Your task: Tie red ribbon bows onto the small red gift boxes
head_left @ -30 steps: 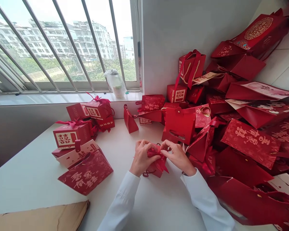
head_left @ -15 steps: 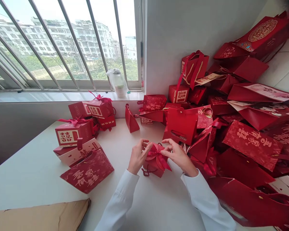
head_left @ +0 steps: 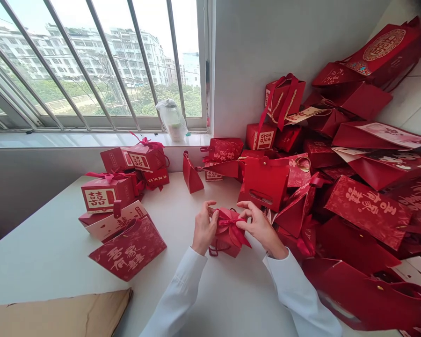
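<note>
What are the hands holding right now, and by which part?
Both hands hold the small red gift box on the white table. The left hand grips its left side; the right hand pinches the ribbon bow on top.

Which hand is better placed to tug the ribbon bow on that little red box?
Probably the right hand: its fingers pinch the ribbon bow, while the left hand steadies the small red box's side.

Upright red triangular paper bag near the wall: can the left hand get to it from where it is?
Probably yes. The left hand rests on the small red ribboned gift box, and only bare white tabletop lies between it and the red triangular paper bag.
</note>
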{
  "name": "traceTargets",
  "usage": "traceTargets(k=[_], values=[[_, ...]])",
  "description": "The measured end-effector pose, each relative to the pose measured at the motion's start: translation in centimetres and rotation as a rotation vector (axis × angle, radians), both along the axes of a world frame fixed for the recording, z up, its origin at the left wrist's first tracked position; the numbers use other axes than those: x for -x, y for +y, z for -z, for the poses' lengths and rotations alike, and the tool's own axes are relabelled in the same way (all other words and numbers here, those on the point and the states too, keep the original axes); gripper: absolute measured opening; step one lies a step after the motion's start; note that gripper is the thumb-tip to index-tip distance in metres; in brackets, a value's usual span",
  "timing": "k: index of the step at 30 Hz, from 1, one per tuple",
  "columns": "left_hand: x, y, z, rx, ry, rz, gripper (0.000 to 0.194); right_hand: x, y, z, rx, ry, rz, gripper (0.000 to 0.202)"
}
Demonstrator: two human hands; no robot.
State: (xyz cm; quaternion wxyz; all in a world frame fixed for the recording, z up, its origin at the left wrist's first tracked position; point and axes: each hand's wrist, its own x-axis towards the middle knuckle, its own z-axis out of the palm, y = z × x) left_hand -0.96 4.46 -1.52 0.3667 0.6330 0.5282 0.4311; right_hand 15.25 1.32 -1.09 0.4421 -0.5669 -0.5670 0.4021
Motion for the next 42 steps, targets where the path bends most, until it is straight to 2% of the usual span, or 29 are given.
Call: traceTargets(k=[5,10,15,21,25,31,36,42], values=[[-0.1,-0.1,-0.2,-0.017,0.024,0.013,0.024,0.0,0.0,-0.4,0.018,0.017,-0.029,0.039],[-0.6,-0.6,-0.3,-0.089,0.122,0.044,0.035,-0.1,0.1,-0.4,0.011,0.001,-0.055,0.033],[-0.9,-0.7,0.0,-0.076,0.152,0.062,0.032,0.2,0.2,0.3,-0.023,-0.01,-0.001,0.037],[-0.1,-0.3,-0.1,-0.022,0.129,0.115,0.032,0.3,0.0,0.4,-0.012,0.014,0.049,0.044],[0.5,-0.3,-0.9,-0.085,0.142,0.101,0.029,0.2,0.1,0.5,-0.006,0.051,0.016,0.044],[0.0,-0.3,-0.9,-0.282,0.304,0.268,0.012,0.0,0.2,0.1,-0.027,0.041,0.009,0.043],[-0.1,-0.5,-0.7,-0.249,0.355,0.287,0.005,-0.2,0.1,-0.5,-0.003,0.092,-0.047,0.04],[0.1,-0.5,-1.2,-0.167,0.35,0.301,0.002,-0.5,0.5,-0.4,0.013,0.209,-0.067,0.043]])
